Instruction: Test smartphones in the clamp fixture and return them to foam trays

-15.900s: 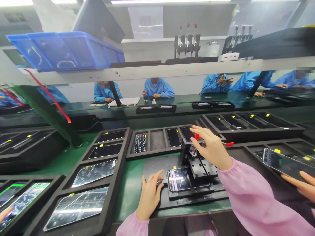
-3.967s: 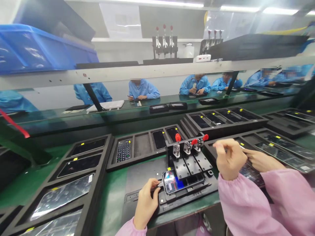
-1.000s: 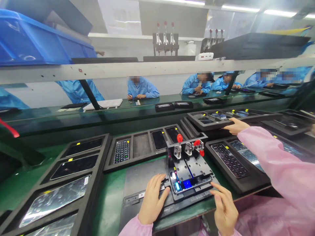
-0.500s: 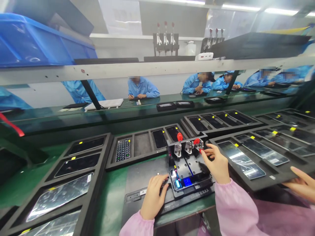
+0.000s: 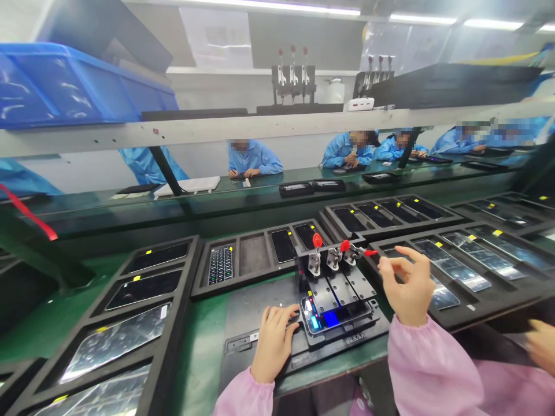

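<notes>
At left of the clamping jig, left hand resting with fingers spread, nothing clamped, just beside a lit smartphone seated in the jig; likely slippery, fragile glass, best taken by its edges. Further right, right hand raised, thumb and forefinger close together near a red-tipped toggle clamp, any pinched item impossible to tell.

Green workbench — black phone trays

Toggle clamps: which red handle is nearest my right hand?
The rightmost toggle clamp, lying sideways toward the right hand; the other two stand more upright.
</notes>
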Available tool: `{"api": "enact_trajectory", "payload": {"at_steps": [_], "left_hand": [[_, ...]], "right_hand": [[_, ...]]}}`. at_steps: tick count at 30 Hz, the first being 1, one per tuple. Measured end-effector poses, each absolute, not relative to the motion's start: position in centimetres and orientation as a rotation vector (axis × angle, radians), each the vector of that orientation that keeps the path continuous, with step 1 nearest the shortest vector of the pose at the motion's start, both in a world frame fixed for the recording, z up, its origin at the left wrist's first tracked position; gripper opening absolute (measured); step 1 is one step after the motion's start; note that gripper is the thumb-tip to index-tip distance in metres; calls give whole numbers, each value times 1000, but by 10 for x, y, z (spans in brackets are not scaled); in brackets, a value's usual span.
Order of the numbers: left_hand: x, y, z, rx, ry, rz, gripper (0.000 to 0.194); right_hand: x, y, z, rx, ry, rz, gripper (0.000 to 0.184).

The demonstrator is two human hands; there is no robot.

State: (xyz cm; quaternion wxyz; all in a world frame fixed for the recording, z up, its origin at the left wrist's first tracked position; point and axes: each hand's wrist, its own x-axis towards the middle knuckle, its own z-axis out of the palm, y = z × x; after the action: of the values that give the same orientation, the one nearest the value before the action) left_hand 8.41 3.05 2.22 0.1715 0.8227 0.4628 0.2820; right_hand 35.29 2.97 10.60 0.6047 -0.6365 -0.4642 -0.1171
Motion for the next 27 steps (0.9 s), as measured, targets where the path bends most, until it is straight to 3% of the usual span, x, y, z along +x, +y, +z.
{"api": "enact_trajectory", "payload": {"at_steps": [4, 10, 15, 22, 27], "left_hand": [[67, 26, 22, 2308, 1360, 823, 35], [-3, 11, 5, 2080, 1582, 875, 37], [-43, -3, -8, 1852, 1804, 998, 38], [-69, -11, -15, 1675, 1877, 1171, 38], [-76, -13, -19, 1579, 1841, 1220, 38]], "right_hand": [[355, 3, 102, -1328, -1070, -184, 19], [332, -27, 65, -1225, -1639, 64, 7], [273, -21, 41, -1080, -1923, 241, 17], [210, 16, 33, -1125, -2361, 217, 50], [204, 32, 36, -1244, -2412, 462, 45]]}}
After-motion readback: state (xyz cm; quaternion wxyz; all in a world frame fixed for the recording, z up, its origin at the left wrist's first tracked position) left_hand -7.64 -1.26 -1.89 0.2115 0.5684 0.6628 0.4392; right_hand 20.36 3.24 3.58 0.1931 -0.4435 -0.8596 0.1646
